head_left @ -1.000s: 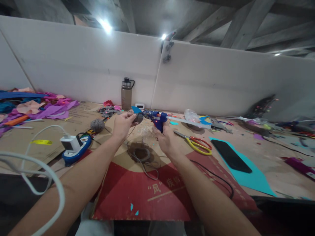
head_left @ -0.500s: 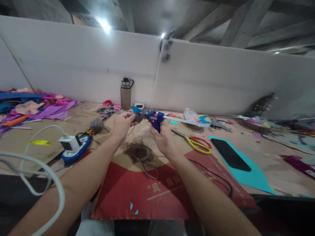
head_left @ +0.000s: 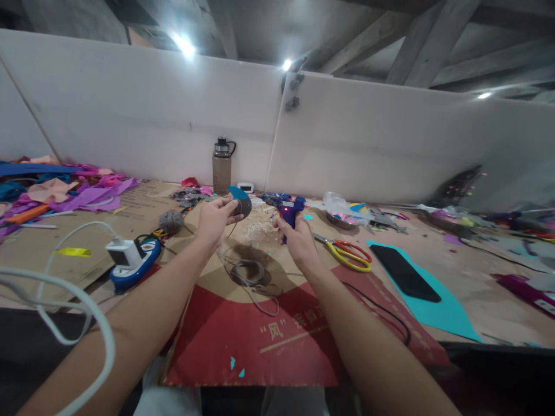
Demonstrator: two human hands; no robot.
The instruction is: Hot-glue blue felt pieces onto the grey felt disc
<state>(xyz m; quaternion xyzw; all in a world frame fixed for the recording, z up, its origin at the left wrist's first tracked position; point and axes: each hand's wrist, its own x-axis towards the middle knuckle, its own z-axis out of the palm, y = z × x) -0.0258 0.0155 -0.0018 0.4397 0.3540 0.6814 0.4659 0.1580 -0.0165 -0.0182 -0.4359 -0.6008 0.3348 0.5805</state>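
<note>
Between thumb and fingers, my left hand (head_left: 219, 218) pinches a small rounded grey cord-wrapped piece (head_left: 244, 205) with a pointed blue felt-like shape (head_left: 237, 194) on top. A strand of grey cord (head_left: 249, 273) lies in loose coils on the cardboard (head_left: 277, 346) below, and a thread seems to run up toward the piece. My right hand (head_left: 297, 234) is wrapped round the handle of a blue glue gun (head_left: 291, 208), its nozzle pointing left. A gap separates the nozzle from the grey piece. The inner fingers of both hands are partly hidden.
Red-and-yellow-handled scissors (head_left: 349, 254) and a black phone (head_left: 405, 273) on turquoise sheet (head_left: 455, 323) lie at right. A bottle (head_left: 222, 167) stands at the back. On the left are a ball of grey yarn (head_left: 170, 221), a blue power strip (head_left: 134, 271) and felt scraps (head_left: 87, 193).
My right hand has drawn the glue gun to the right, away from the grey piece. The piece, still in my left hand, has turned and shows more of its blue shape.
</note>
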